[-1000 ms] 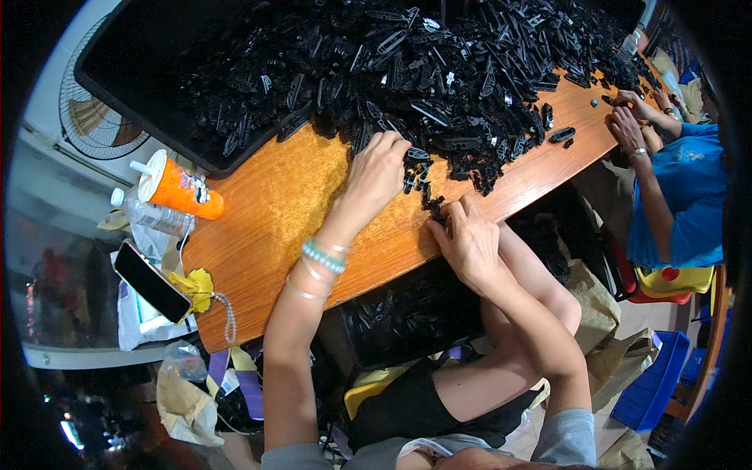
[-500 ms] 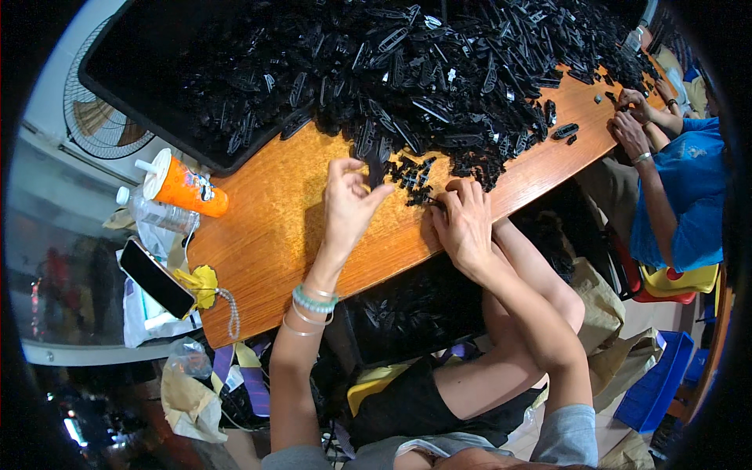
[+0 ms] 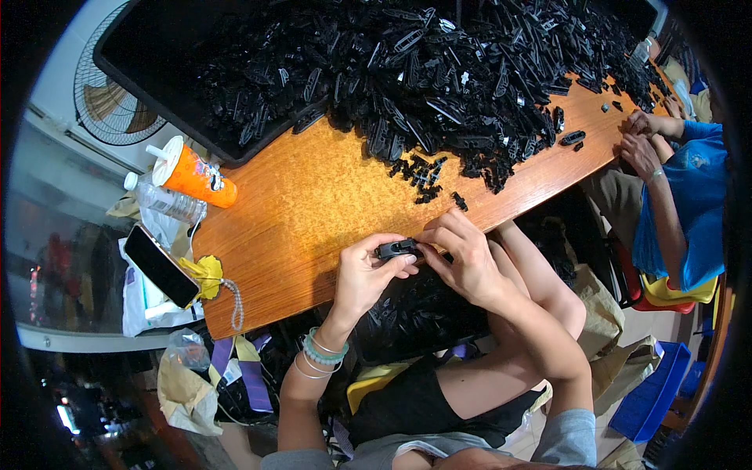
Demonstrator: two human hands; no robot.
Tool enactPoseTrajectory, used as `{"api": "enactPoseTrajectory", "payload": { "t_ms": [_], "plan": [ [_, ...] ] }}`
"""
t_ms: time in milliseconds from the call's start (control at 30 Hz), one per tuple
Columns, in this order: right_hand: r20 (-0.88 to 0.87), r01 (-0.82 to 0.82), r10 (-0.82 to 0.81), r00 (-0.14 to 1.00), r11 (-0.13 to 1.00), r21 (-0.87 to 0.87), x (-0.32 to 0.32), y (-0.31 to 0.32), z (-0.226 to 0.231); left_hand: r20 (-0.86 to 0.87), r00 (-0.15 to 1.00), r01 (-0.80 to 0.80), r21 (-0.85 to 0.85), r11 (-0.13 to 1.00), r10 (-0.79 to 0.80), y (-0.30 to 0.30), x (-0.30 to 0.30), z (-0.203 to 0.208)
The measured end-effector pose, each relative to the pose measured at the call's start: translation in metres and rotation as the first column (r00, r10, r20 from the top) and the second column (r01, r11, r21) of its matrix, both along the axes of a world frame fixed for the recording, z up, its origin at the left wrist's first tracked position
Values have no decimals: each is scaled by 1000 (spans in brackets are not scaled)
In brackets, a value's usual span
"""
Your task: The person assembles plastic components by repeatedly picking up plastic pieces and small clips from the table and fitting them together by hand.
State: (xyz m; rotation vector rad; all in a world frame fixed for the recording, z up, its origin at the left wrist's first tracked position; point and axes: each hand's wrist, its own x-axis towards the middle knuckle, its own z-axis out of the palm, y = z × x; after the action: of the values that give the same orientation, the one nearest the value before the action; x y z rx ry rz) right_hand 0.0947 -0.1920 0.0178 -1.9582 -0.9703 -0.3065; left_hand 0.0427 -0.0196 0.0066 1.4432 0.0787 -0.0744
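Just past the table's near edge, my left hand (image 3: 364,274) pinches an elongated black plastic part (image 3: 396,250) between thumb and fingers. My right hand (image 3: 468,262) meets it at the part's right end, its fingertips closed on a small dark plastic piece, mostly hidden, that touches the part. Beyond my hands, a cluster of small black clips (image 3: 423,174) lies on the wooden table (image 3: 286,204). One separate small black piece (image 3: 459,202) sits nearer the edge. A large heap of long black plastic parts (image 3: 439,86) covers the far side.
At left stand an orange cup (image 3: 196,176) with a straw, a clear bottle (image 3: 168,200) and a leaning phone (image 3: 160,266). A fan (image 3: 117,86) is behind them. A black tray (image 3: 157,102) sits at far left. Another person in blue (image 3: 683,196) works at the right.
Both hands have drawn back from the clips and heap toward me and come together. The black part in my left hand now meets my right fingertips. A small piece now lies apart from the cluster.
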Motion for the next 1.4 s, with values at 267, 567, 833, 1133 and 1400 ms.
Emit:
{"api": "enactPoseTrajectory", "payload": {
  "t_ms": [267,567,833,1133,1400],
  "plan": [
    [-119,28,-23,993,999,40,-8,-1,1,80,997,-19,26,999,17,4,-5,4],
    [-644,-66,93,759,996,66,0,-20,-10,58,974,207,160,965,-218,14,11,15],
    [-239,372,-378,894,925,-71,22,-18,-27,497,868,-441,782,440,-14,30,131,-6],
    [44,365,-362,931,917,-163,50,-13,-36,254,919,-373,324,870,300,37,136,-9],
    [-782,140,371,500,857,496,18,-23,1,92,992,-86,-14,996,87,18,27,10]
  ]
}}
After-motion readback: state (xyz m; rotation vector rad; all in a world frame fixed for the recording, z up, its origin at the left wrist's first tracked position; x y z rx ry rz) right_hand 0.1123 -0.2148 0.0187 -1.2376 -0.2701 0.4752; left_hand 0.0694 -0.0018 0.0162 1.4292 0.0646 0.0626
